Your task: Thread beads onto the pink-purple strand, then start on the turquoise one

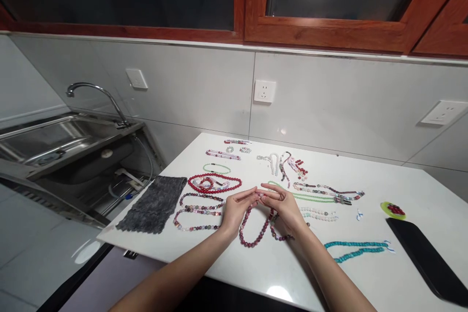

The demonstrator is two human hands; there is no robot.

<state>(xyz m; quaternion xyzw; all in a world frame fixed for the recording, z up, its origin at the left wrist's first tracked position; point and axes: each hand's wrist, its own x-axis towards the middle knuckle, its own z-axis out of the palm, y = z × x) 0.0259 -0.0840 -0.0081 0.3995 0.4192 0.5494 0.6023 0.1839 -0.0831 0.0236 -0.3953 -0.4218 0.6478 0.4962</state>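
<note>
Basically left hand (236, 210) and right hand (287, 208) fingers pinch top of dark red bead strand (251, 240); loop rests on counter (234, 261), likely taking weight. Other strands (356, 249) laid apart.

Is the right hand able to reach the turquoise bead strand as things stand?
Probably yes: only bare white table lies between the right hand and the turquoise bead strand. But it and the left hand pinch the dark red bead strand, so it is not free.
</note>
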